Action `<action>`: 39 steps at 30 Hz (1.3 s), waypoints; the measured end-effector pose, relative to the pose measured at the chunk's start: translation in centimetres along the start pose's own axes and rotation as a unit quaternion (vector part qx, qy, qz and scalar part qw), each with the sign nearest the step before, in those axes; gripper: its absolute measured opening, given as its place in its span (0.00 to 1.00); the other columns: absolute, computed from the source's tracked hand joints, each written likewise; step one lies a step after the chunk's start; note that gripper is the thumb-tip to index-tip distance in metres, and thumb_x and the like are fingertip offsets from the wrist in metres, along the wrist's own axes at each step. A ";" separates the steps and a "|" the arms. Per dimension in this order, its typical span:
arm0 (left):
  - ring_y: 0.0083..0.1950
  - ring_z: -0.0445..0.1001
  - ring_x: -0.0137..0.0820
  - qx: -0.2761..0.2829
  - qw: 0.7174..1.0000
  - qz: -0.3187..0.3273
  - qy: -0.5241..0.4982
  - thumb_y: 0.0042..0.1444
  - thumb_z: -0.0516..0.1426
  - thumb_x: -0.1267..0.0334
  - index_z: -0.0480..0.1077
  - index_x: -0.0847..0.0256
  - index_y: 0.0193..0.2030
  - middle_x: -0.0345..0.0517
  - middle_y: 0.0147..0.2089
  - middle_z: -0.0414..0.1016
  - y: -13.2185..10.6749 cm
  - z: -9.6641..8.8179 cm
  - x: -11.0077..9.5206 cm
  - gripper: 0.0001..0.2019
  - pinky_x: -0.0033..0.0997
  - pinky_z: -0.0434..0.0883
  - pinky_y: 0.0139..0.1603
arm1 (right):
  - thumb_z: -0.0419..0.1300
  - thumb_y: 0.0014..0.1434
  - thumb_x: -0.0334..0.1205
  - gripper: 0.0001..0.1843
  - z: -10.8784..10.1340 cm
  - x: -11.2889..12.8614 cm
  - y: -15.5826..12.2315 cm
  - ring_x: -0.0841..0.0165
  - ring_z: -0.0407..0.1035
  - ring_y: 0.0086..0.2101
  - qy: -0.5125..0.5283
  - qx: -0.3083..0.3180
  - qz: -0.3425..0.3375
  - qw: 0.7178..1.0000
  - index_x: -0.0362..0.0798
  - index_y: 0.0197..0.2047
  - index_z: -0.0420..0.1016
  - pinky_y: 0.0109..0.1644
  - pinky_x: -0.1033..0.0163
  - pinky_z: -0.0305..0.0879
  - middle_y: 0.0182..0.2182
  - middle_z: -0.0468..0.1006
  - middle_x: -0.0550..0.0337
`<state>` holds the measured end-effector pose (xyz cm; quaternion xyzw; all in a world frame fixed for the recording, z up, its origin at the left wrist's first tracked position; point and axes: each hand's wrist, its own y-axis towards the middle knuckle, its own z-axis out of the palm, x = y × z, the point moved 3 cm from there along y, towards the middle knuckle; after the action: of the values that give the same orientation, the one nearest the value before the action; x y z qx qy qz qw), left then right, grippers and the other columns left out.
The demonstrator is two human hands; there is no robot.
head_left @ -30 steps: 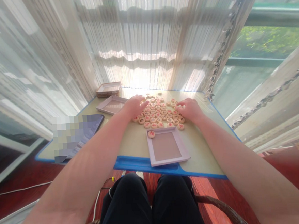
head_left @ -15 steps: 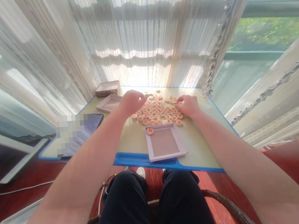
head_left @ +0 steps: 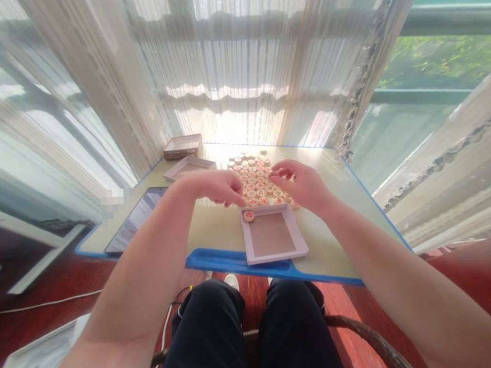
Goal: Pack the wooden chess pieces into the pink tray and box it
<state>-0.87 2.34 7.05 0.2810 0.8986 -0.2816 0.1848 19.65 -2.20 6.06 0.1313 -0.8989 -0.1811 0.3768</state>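
Observation:
Round wooden Chinese chess pieces [head_left: 252, 186] with red and dark characters lie in a dense cluster on the table. My left hand [head_left: 223, 186] is at the cluster's near left edge, fingers curled down and closed, tips by the front pieces; what they hold, if anything, is hidden. My right hand [head_left: 302, 183] reaches over the right side, thumb and fingers closing around one chess piece [head_left: 272, 175]. In front of the cluster lies a shallow pale box tray [head_left: 276, 258], with a single red-marked piece [head_left: 248, 216] in its far left corner. Both hands cover part of the cluster.
Another shallow tray [head_left: 189, 165] and a small stack of trays [head_left: 183, 146] stand at the back left. A dark-screened tablet [head_left: 136, 219] lies on the left. The table [head_left: 342, 244] has a blue edge; sheer curtains [head_left: 236, 55] hang behind it.
My left hand has come toward me from the back of the cluster to its near left side. My right hand has shifted left over the pieces. The view has turned slightly.

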 end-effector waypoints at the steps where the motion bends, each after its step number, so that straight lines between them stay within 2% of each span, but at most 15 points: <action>1: 0.23 0.67 0.27 0.009 1.000 -0.002 0.010 0.44 0.60 0.51 0.70 0.61 0.27 0.42 0.22 0.72 0.1 0.1 0.0 0.14 0.25 0.60 0.22 | 0.61 0.53 0.44 0.12 0.1 0.1 -0.1 0.67 0.69 0.34 -0.006 0.019 -0.002 1.000 0.51 0.40 0.77 0.40 0.60 0.63 0.32 0.78 0.60; 5: 0.25 0.71 0.28 0.031 0.999 0.002 0.026 0.45 0.59 0.52 0.71 0.60 0.31 0.43 0.24 0.75 0.5 0.3 0.1 0.14 0.24 0.61 0.23 | 0.62 0.50 0.42 0.07 0.1 0.9 -0.5 0.63 0.68 0.39 -0.062 0.087 -0.030 0.994 0.53 0.33 0.80 0.44 0.57 0.61 0.28 0.78 0.61; 10: 0.26 0.73 0.29 0.079 0.997 0.011 0.008 0.46 0.58 0.56 0.73 0.61 0.29 0.45 0.27 0.77 0.9 1.1 -0.4 0.10 0.23 0.59 0.20 | 0.61 0.51 0.44 0.10 0.1 2.2 -1.2 0.69 0.69 0.33 0.003 0.127 -0.043 0.991 0.53 0.36 0.80 0.38 0.62 0.63 0.33 0.79 0.63; 12: 0.26 0.74 0.29 0.089 0.996 0.014 0.005 0.45 0.57 0.57 0.74 0.61 0.28 0.45 0.26 0.77 1.2 1.4 -0.5 0.10 0.23 0.59 0.20 | 0.62 0.51 0.44 0.11 0.3 2.2 -1.4 0.69 0.69 0.34 -0.011 0.135 -0.045 0.990 0.54 0.38 0.80 0.38 0.63 0.62 0.33 0.79 0.63; 15: 0.28 0.75 0.30 0.084 0.996 0.018 -0.002 0.45 0.57 0.59 0.73 0.61 0.28 0.44 0.28 0.78 1.6 1.6 -0.4 0.08 0.23 0.62 0.21 | 0.61 0.51 0.42 0.09 0.7 2.0 -1.7 0.66 0.69 0.37 -0.067 0.172 -0.073 0.980 0.54 0.36 0.80 0.39 0.63 0.62 0.32 0.79 0.62; 18: 0.30 0.76 0.31 0.073 0.997 0.017 -0.004 0.44 0.57 0.60 0.72 0.61 0.28 0.44 0.29 0.79 1.7 1.5 -0.1 0.07 0.24 0.65 0.23 | 0.61 0.52 0.42 0.07 0.8 2.4 -2.1 0.65 0.67 0.39 -0.115 0.230 -0.133 0.957 0.55 0.34 0.80 0.39 0.63 0.61 0.28 0.77 0.61; 22: 0.33 0.76 0.32 0.046 0.999 0.013 0.002 0.44 0.56 0.61 0.72 0.62 0.27 0.45 0.30 0.79 1.3 1.0 0.1 0.07 0.27 0.71 0.30 | 0.61 0.53 0.43 0.07 1.0 2.8 -2.5 0.66 0.66 0.36 -0.142 0.269 -0.165 0.938 0.54 0.33 0.80 0.38 0.64 0.60 0.26 0.75 0.60; 25: 0.33 0.76 0.32 0.033 0.999 0.005 -0.007 0.44 0.57 0.61 0.72 0.62 0.28 0.45 0.30 0.79 1.3 0.9 0.1 0.07 0.29 0.73 0.32 | 0.60 0.53 0.43 0.08 1.2 2.7 -2.5 0.65 0.65 0.34 -0.180 0.246 -0.198 0.932 0.52 0.30 0.79 0.36 0.63 0.59 0.23 0.73 0.58; 28: 0.33 0.77 0.32 0.028 0.999 0.011 -0.026 0.44 0.58 0.60 0.72 0.63 0.29 0.46 0.29 0.78 1.7 1.2 -0.1 0.08 0.27 0.72 0.30 | 0.57 0.56 0.42 0.10 1.5 2.8 -2.5 0.64 0.64 0.34 -0.209 0.177 -0.267 0.924 0.50 0.33 0.79 0.38 0.61 0.58 0.23 0.74 0.57; 31: 0.32 0.77 0.32 0.030 0.998 0.027 -0.055 0.44 0.58 0.61 0.71 0.63 0.29 0.46 0.28 0.78 2.0 1.6 -0.4 0.08 0.26 0.71 0.28 | 0.54 0.59 0.40 0.12 1.9 3.2 -2.7 0.65 0.65 0.34 -0.205 0.128 -0.288 0.927 0.51 0.36 0.78 0.40 0.61 0.57 0.25 0.76 0.57; 34: 0.31 0.77 0.31 0.035 0.997 0.031 -0.066 0.44 0.58 0.63 0.70 0.63 0.28 0.45 0.27 0.78 2.2 1.8 -0.6 0.06 0.25 0.71 0.27 | 0.55 0.59 0.43 0.12 2.7 3.3 -2.8 0.65 0.65 0.33 -0.224 0.125 -0.275 0.927 0.51 0.33 0.78 0.40 0.60 0.57 0.26 0.76 0.57; 39: 0.30 0.76 0.30 0.029 0.997 0.044 -0.048 0.43 0.58 0.64 0.71 0.62 0.26 0.43 0.26 0.77 2.2 1.7 -0.7 0.04 0.25 0.70 0.28 | 0.55 0.60 0.45 0.12 3.6 2.7 -2.6 0.67 0.65 0.33 -0.210 0.167 -0.262 0.927 0.52 0.34 0.79 0.35 0.63 0.55 0.28 0.74 0.58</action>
<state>1.26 2.52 5.22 0.3114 0.8670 -0.3122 0.2322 15.45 -4.74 4.26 0.3820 -0.9083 -0.1442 0.0911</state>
